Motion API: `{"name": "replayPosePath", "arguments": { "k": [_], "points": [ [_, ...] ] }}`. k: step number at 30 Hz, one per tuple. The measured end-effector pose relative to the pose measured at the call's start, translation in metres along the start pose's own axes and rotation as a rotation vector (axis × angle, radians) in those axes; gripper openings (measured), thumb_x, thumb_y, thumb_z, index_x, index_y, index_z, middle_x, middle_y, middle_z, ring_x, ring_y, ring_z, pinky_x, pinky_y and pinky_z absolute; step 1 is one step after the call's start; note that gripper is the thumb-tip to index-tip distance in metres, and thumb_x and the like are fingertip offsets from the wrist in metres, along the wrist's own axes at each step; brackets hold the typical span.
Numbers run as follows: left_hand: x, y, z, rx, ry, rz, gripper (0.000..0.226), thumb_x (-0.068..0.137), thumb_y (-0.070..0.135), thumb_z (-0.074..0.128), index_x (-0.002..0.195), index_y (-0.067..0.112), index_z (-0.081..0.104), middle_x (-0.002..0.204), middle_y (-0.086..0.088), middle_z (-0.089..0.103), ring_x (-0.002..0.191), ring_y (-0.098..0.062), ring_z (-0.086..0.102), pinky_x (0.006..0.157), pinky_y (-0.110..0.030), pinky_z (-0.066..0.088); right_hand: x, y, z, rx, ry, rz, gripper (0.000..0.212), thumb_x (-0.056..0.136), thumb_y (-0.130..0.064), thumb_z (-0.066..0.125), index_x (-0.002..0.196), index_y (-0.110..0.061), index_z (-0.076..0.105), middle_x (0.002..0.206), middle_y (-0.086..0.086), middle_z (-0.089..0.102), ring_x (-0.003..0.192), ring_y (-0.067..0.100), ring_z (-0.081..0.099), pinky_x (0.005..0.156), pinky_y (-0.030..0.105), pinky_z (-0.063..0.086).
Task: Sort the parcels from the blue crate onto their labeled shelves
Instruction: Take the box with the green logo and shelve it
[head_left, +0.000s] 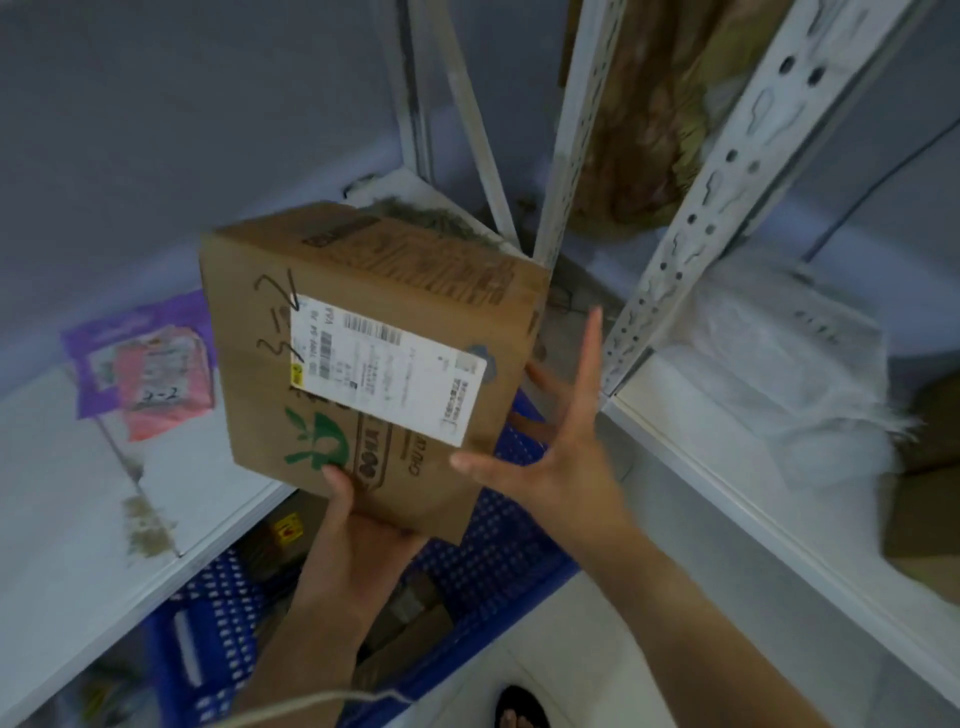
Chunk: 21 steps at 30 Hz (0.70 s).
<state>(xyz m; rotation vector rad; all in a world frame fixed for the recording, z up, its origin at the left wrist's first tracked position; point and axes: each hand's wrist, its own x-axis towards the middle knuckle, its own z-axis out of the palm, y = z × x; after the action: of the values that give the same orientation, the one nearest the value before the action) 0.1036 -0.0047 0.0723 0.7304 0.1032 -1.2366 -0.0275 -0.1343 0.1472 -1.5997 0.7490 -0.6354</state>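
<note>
I see the left hand (353, 540) holding a cardboard box (363, 358) from below, above the blue crate (498, 551) on the pale floor. The right hand (566, 441) is spread wide beside the box's right edge. White metal shelves (67, 519) line the grey-walled corner, a purple packet (140, 364) lying on the left one.

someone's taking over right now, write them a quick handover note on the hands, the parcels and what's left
Left hand: grips the cardboard box from below, thumb on its front face; the box is tilted, with "3-2" handwritten beside its shipping label.
Right hand: open, fingers spread beside the box's right edge, holding nothing.
Blue crate: below the box on the floor, more parcels visible inside.
Done: a pink and purple parcel marked "2-2" lies on the white shelf to the left.
Left: shelve the held box at 3-2, then sort the crate's remaining parcels.
</note>
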Motion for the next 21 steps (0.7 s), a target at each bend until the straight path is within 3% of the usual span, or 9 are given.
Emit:
{"name": "replayPosePath", "arguments": {
  "k": [3, 5, 7, 9, 12, 14, 17, 19, 21],
  "points": [
    [-0.009, 0.019, 0.001, 0.06, -0.019, 0.036, 0.062, 0.085, 0.059, 0.037, 0.139, 0.029, 0.044, 0.144, -0.006, 0.047, 0.129, -0.03, 0.048, 0.097, -0.053, 0.046, 0.0, -0.037, -0.008, -0.267, -0.025, -0.088, 0.112, 0.061, -0.065, 0.076, 0.14, -0.063, -0.004, 0.147, -0.024, 0.037, 0.132, 0.004, 0.044, 0.095, 0.041, 0.052],
    [-0.02, 0.033, -0.001, 0.101, -0.025, 0.041, 0.061, 0.088, 0.058, 0.034, 0.143, 0.032, 0.036, 0.148, -0.005, 0.041, 0.134, -0.03, 0.041, 0.104, -0.058, 0.037, -0.005, -0.055, -0.01, -0.335, 0.005, -0.127, 0.091, 0.062, -0.074, 0.069, 0.136, -0.062, 0.017, 0.142, -0.022, 0.041, 0.126, -0.002, 0.046, 0.093, 0.032, 0.05],
    [-0.033, 0.046, 0.004, 0.168, -0.032, 0.027, 0.055, 0.091, 0.054, 0.032, 0.143, 0.035, 0.034, 0.148, -0.004, 0.041, 0.134, -0.031, 0.041, 0.105, -0.063, 0.032, -0.011, -0.069, -0.014, -0.361, 0.069, -0.147, 0.065, 0.062, -0.075, 0.065, 0.117, -0.06, 0.034, 0.131, -0.026, 0.042, 0.115, -0.013, 0.046, 0.086, 0.018, 0.048],
    [-0.047, 0.061, 0.016, 0.281, -0.002, 0.045, 0.048, 0.092, 0.049, 0.033, 0.139, 0.04, 0.038, 0.144, -0.002, 0.048, 0.129, -0.032, 0.047, 0.099, -0.066, 0.037, -0.015, -0.083, -0.019, -0.359, 0.08, -0.097, 0.053, 0.064, -0.071, 0.067, 0.106, -0.059, 0.037, 0.114, -0.037, 0.048, 0.102, -0.017, 0.051, 0.074, 0.012, 0.049],
    [-0.068, 0.081, 0.049, 0.37, 0.151, 0.108, 0.055, 0.079, 0.039, 0.059, 0.131, 0.043, 0.042, 0.131, 0.005, 0.058, 0.116, -0.028, 0.058, 0.082, -0.059, 0.052, -0.024, -0.11, -0.029, -0.378, 0.052, 0.008, 0.055, 0.061, -0.074, 0.062, 0.105, -0.077, 0.03, 0.105, -0.054, 0.041, 0.097, -0.025, 0.049, 0.067, 0.002, 0.045],
    [-0.084, 0.091, 0.076, 0.429, 0.243, 0.154, 0.073, 0.064, 0.027, 0.074, 0.128, 0.036, 0.041, 0.124, 0.005, 0.059, 0.108, -0.026, 0.061, 0.072, -0.049, 0.056, -0.032, -0.13, -0.038, -0.346, 0.074, 0.048, 0.064, 0.055, -0.08, 0.06, 0.114, -0.073, 0.035, 0.112, -0.043, 0.049, 0.1, -0.013, 0.056, 0.077, 0.009, 0.05],
    [-0.113, 0.099, 0.123, 0.485, 0.225, 0.241, 0.084, 0.056, 0.009, 0.079, 0.128, 0.028, 0.04, 0.126, -0.002, 0.059, 0.108, -0.027, 0.061, 0.082, -0.046, 0.054, -0.049, -0.159, -0.053, -0.211, 0.137, 0.164, 0.08, 0.056, -0.072, 0.067, 0.127, -0.042, 0.047, 0.117, -0.019, 0.062, 0.101, 0.004, 0.064, 0.088, 0.034, 0.056],
    [-0.135, 0.104, 0.154, 0.546, 0.118, 0.313, 0.08, 0.058, 0.002, 0.079, 0.125, 0.033, 0.048, 0.124, -0.002, 0.063, 0.11, -0.026, 0.062, 0.093, -0.049, 0.05, -0.064, -0.181, -0.062, -0.179, 0.178, 0.189, 0.057, 0.072, -0.054, 0.07, 0.121, -0.031, 0.053, 0.107, -0.013, 0.068, 0.09, 0.003, 0.067, 0.083, 0.035, 0.057],
    [-0.159, 0.112, 0.185, 0.606, 0.005, 0.333, 0.079, 0.057, 0.008, 0.082, 0.119, 0.047, 0.052, 0.117, 0.006, 0.068, 0.107, -0.021, 0.065, 0.092, -0.046, 0.052, -0.083, -0.204, -0.073, -0.117, 0.243, 0.191, 0.041, 0.077, -0.043, 0.069, 0.111, -0.025, 0.057, 0.096, -0.01, 0.071, 0.082, 0.002, 0.069, 0.078, 0.032, 0.057]
  ]
}}
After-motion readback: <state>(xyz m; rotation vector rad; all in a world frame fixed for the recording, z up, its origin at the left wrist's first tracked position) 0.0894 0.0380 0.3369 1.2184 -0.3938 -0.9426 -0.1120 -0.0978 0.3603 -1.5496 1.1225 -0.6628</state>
